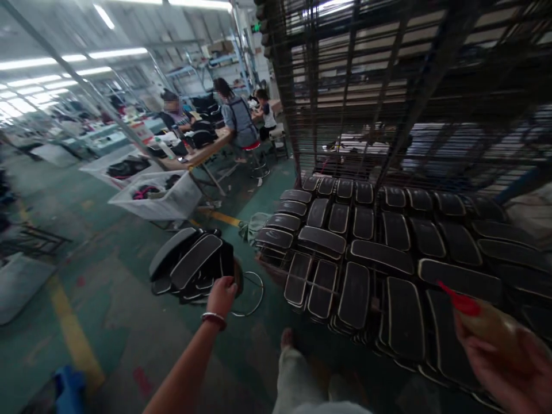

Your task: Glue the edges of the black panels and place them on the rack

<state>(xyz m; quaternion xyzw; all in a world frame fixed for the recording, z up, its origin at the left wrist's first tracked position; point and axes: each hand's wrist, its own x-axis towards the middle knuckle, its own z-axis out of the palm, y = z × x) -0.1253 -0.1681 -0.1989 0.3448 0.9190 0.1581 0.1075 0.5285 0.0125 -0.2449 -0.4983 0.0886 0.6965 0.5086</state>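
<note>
In my right hand (495, 351) is a squeeze bottle (495, 330) with a red nozzle and yellowish-brown contents, held tilted over the near right of the rack. My left hand (222, 294) is closed at the right edge of a pile of black padded pieces (196, 261); what its fingers grip there is hidden. The pile appears to rest on a stool, whose metal ring (261, 287) shows below. To my right, stacks of black panels with pale edging (353, 296) lie in rows on a wire rack (280, 267).
Tall wire rack frames (345, 86) rise at the right. White bins (157, 204) with dark pieces stand by a work table (207, 150), where several people sit. A blue object (69, 388) lies at the lower left. Grey-green cloth (255, 227) is on the floor beside the rack.
</note>
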